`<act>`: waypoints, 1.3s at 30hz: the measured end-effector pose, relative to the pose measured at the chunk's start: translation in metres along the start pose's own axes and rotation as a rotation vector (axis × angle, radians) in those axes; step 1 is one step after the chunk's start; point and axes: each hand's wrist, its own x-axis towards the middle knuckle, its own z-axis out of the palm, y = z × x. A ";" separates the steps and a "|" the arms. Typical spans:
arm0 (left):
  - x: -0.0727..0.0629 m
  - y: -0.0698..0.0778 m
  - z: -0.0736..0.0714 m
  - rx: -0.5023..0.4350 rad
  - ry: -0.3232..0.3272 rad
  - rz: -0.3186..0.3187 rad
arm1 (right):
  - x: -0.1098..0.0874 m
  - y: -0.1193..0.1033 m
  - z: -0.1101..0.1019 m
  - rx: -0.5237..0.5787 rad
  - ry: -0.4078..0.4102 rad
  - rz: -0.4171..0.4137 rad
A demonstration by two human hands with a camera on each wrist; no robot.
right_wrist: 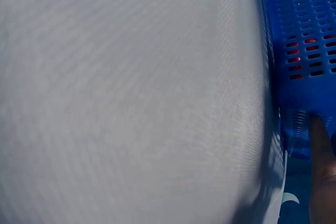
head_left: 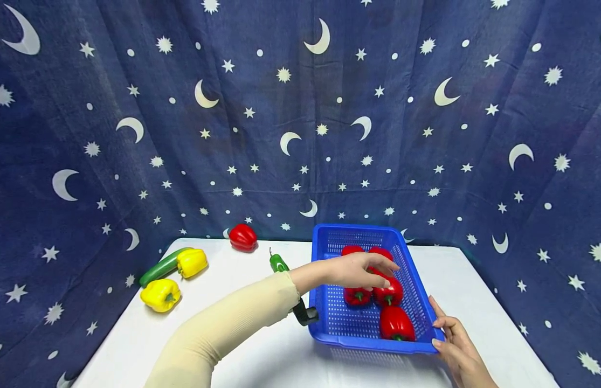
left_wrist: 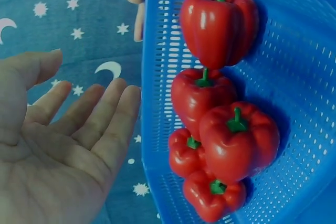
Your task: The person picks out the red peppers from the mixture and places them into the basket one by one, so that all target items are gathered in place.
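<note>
My left hand hovers above a blue plastic basket, its fingers loosely spread and holding nothing. In the left wrist view the palm of that hand shows bare beside the basket wall. Several red bell peppers lie in the basket; the left hand partly covers some of them in the head view. At the basket's front right corner my right hand grips the rim between thumb and fingers. One finger of it lies against the perforated basket side in the right wrist view.
Left on the white table are two yellow bell peppers and a long green vegetable. A red bell pepper sits near the back edge. A green pepper is partly behind the left arm. Starry blue cloth surrounds the table.
</note>
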 end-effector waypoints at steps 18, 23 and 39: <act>-0.033 -0.017 -0.022 0.060 0.246 0.057 | 0.001 0.000 0.001 0.029 0.013 0.013; -0.044 -0.026 -0.025 0.090 0.314 0.047 | 0.000 -0.001 0.001 0.025 0.018 0.029; -0.070 -0.052 -0.038 0.075 0.411 0.031 | 0.002 0.002 0.001 0.006 0.038 0.028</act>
